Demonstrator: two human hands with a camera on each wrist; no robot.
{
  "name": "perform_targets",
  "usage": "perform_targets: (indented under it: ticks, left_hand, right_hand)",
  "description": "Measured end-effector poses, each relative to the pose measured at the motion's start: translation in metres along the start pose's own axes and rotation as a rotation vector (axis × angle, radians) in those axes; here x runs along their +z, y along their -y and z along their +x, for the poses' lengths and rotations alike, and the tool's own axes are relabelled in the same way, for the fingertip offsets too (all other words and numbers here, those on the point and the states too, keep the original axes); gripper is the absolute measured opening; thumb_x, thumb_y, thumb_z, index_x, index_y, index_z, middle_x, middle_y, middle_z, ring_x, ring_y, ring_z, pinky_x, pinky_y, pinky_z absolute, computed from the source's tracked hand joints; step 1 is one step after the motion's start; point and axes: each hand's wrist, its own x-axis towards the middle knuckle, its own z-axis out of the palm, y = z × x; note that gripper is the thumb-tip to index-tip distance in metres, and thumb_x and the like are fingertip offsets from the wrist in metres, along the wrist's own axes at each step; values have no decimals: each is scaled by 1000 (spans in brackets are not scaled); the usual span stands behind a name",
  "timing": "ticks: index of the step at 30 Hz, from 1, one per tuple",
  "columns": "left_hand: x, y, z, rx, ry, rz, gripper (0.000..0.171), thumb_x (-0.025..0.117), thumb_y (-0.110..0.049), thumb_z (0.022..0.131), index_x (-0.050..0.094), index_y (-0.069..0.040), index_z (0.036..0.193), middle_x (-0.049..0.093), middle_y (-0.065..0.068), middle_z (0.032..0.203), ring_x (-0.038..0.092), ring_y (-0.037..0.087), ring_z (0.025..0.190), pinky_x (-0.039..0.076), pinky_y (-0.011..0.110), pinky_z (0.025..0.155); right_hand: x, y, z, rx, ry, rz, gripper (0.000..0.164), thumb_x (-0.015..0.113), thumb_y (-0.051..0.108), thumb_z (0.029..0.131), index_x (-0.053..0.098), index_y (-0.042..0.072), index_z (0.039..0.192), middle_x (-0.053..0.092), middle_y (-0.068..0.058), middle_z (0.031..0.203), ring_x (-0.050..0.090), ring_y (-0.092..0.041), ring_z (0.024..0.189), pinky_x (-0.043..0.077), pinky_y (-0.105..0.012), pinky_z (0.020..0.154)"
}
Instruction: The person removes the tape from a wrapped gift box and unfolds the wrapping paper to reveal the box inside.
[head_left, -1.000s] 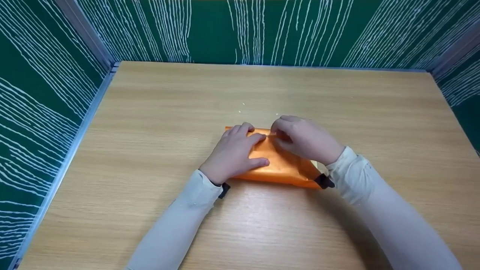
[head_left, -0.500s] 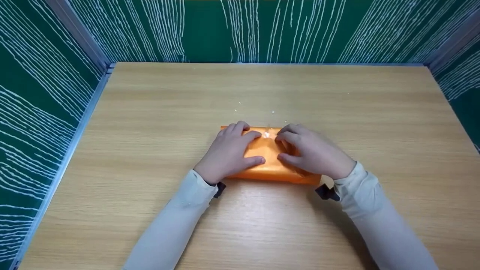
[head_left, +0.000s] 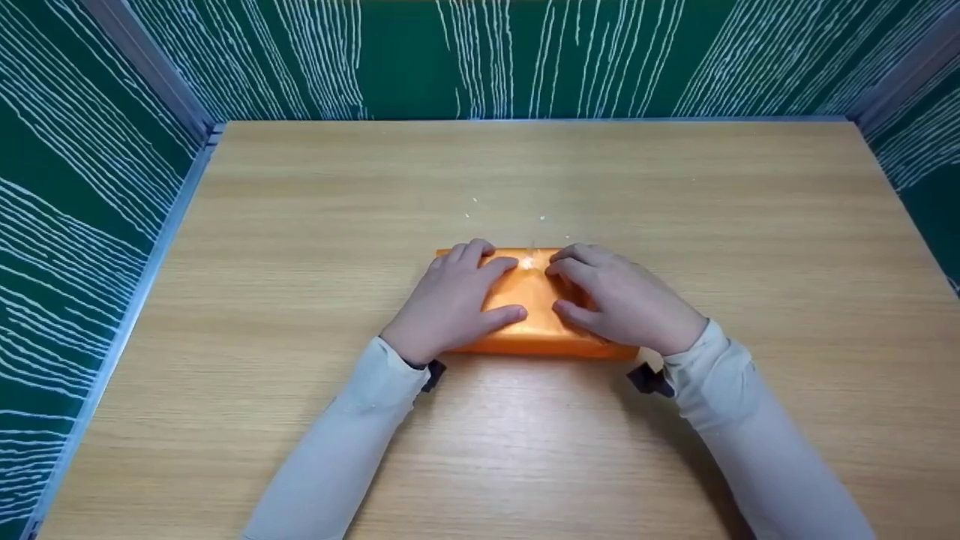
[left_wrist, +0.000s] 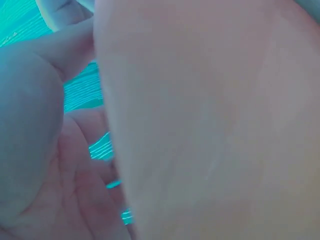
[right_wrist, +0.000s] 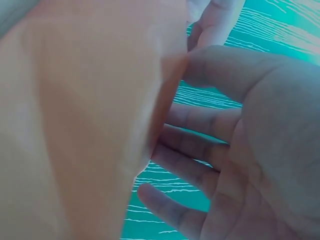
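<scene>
An orange paper-wrapped package (head_left: 532,334) lies on the table in the head view. A small shiny, clear piece, apparently tape, (head_left: 528,261) sits at the middle of its far edge. My left hand (head_left: 446,304) rests on the package's left part with fingers and thumb spread. On the right part my right hand (head_left: 626,300) touches the paper with loosely bent fingers and thumb. Both wrist views show the package's pale orange face (right_wrist: 95,120) close up, with thumb and fingers against its edge. Part of the right end is hidden under the right hand.
The wood-grain table (head_left: 337,187) has several tiny white specks (head_left: 542,218) beyond the package. Green walls with white streaks (head_left: 405,60) border it at the back and sides. A black wrist mount (head_left: 649,379) shows below the right cuff.
My right hand was bent over the package's far edge near the middle; it has moved right and lowered onto the paper, uncovering the shiny piece. The left hand stays on the package.
</scene>
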Motion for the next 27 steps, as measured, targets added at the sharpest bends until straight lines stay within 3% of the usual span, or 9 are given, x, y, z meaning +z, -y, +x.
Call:
perform_targets:
  ticks: [6, 9, 12, 16, 19, 27]
  left_hand:
    - [-7, 10, -3, 16, 50, -58, 93, 68, -65, 89, 36, -15, 161, 43, 5, 158, 40, 25, 144, 23, 45, 123]
    - [-11, 15, -5, 13, 89, -80, 110, 76, -65, 81, 26, -13, 165, 37, 4, 164, 33, 22, 150, 17, 43, 126]
    - [-14, 16, -6, 31, 107, -62, 119, 82, -65, 76, 25, -9, 164, 33, 6, 166, 29, 24, 153, 15, 42, 126]
    - [-15, 15, -6, 45, 102, -30, 118, 85, -63, 74, 30, -7, 163, 33, 8, 166, 28, 24, 153, 16, 44, 126]
    - [-14, 13, -6, 32, 100, -20, 116, 83, -63, 75, 31, -8, 163, 34, 7, 166, 29, 23, 153, 16, 46, 125]
    - [-9, 12, -1, 21, 82, -37, 114, 81, -64, 79, 26, -11, 165, 29, 6, 168, 26, 23, 154, 15, 45, 126]
  right_hand:
    - [1, -4, 2, -84, -34, 22, 44, 71, 30, 98, 63, 3, 133, 60, -15, 135, 59, -36, 121, 46, -52, 109]
    - [0, -4, 2, -83, -30, 24, 46, 71, 31, 98, 62, 4, 134, 59, -14, 134, 59, -35, 120, 47, -52, 108]
    - [-1, -4, 1, -68, -19, 39, 54, 72, 40, 96, 61, 6, 136, 59, -13, 137, 58, -34, 121, 46, -53, 109]
    - [-2, -4, -2, -46, 6, 56, 80, 76, 63, 85, 58, 9, 141, 55, -10, 144, 54, -31, 128, 43, -51, 112]
    - [-2, -4, -3, -35, 27, 47, 94, 81, 69, 76, 56, 9, 144, 52, -9, 148, 51, -31, 132, 41, -53, 113]
    - [-2, -9, -2, -25, 29, 1, 87, 85, 52, 80, 53, 9, 148, 47, -10, 153, 47, -34, 138, 37, -58, 115]
